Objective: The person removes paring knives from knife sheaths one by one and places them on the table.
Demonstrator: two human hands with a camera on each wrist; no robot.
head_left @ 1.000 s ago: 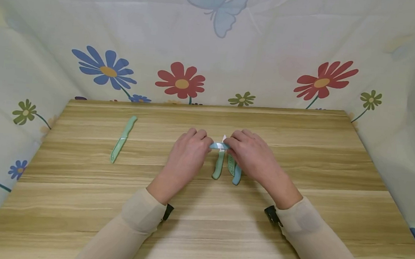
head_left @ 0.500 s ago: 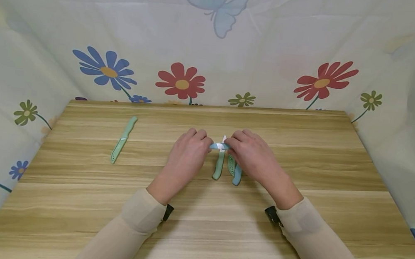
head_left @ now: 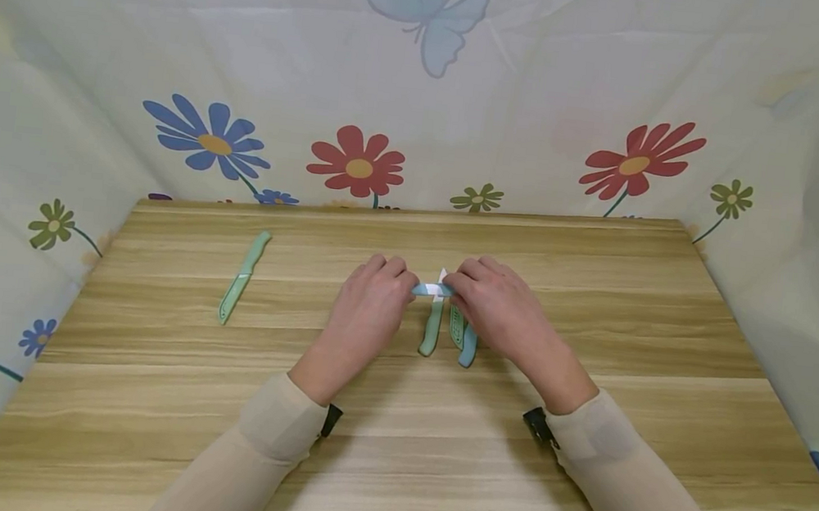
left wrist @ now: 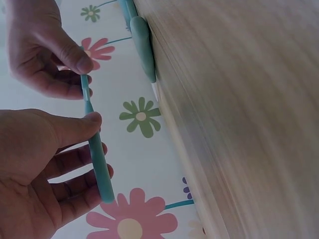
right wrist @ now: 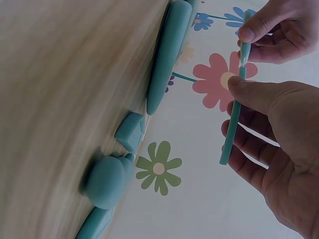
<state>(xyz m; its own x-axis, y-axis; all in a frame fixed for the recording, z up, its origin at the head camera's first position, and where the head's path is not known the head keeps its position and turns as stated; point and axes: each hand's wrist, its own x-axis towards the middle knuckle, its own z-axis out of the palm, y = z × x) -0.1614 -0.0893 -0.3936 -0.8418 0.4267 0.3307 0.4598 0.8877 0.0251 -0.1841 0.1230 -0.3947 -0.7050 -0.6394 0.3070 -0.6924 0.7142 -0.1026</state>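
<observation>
Between the two hands a blue paring knife is held level over the table, its blade end in a blue sheath, with a short white stretch of blade showing. My left hand (head_left: pixel 376 293) pinches the knife handle (left wrist: pixel 101 169) between thumb and fingers. The right hand (head_left: pixel 493 305) pinches the sheath (right wrist: pixel 232 124) from the other end. Behind them on the table lie a green paring knife (head_left: pixel 431 332) with a bare white blade, a green slotted sheath (head_left: pixel 457 326) and a blue handle (head_left: pixel 468 349), partly hidden by the right hand.
Farther left on the wooden table (head_left: pixel 144 394) lies another green knife (head_left: pixel 243 276) in its sheath. A white cloth (head_left: pixel 545 79) printed with flowers and a butterfly stands behind the table and along both sides.
</observation>
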